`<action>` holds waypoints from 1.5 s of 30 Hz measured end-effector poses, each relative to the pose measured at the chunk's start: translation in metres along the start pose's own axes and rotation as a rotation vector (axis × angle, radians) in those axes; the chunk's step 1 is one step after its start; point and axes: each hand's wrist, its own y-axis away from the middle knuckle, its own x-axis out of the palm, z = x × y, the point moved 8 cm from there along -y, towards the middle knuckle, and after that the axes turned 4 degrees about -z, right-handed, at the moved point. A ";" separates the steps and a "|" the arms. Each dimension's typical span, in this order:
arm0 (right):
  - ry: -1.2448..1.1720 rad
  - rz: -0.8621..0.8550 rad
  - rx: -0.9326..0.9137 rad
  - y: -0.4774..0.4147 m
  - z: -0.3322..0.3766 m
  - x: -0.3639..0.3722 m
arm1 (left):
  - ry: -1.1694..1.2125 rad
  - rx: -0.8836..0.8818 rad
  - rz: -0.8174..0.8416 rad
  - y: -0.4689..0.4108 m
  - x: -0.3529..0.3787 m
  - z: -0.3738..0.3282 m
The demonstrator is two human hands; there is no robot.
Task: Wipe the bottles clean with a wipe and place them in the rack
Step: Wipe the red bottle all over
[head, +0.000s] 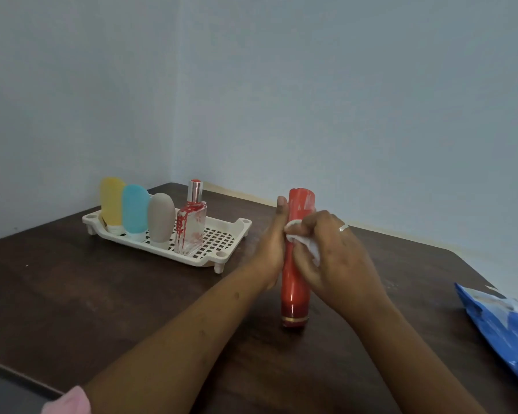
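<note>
The dark brown wooden table spreads under both your forearms. Off beyond your left hand sits the white perforated plastic rack. It already holds four bottles upright in a row: a soft yellow tube, a soft blue tube, a soft grey tube and a clear glass perfume bottle with red markings and a silver cap. The end of the rack nearest your left hand is free mesh. Well out past your right hand lies a crumpled blue plastic packet.

Between your hands stands the tall red cylindrical bottle, its darker gold-banded end down on the table. Your left hand braces it from its side, thumb straight up along the body. The fingers go behind the bottle out of sight and seem to wrap it. Your right hand's fingers are curled, pinching the small white wipe against the upper half.

This looks like the last bottle, mid-wipe. To do it well, let the left hand hold the bottle firm and plumb, because it is tall and narrow and probably tips easily under sideways rubbing. Pale smears show near the top above the wipe, so work there, then draw the wipe down in long strokes to the banded end. Turn the bottle with your left hand so the hidden far side gets covered too. Refold the wipe if it looks soiled. When it is clean, carry it to the free mesh beside the perfume bottle.
</note>
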 end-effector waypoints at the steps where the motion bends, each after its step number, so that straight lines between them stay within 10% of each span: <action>1: -0.008 0.014 -0.010 0.000 0.000 -0.001 | 0.004 0.003 -0.001 0.000 0.001 0.000; 17: 0.030 -0.183 0.137 -0.011 -0.012 -0.012 | -0.039 0.071 -0.015 0.004 0.007 -0.006; 28: 0.007 0.027 -0.003 0.006 0.002 0.004 | 0.004 -0.017 0.031 0.002 0.002 -0.002; 45: -0.093 -0.408 0.277 0.003 -0.030 -0.030 | -0.028 0.095 0.230 0.012 0.023 -0.009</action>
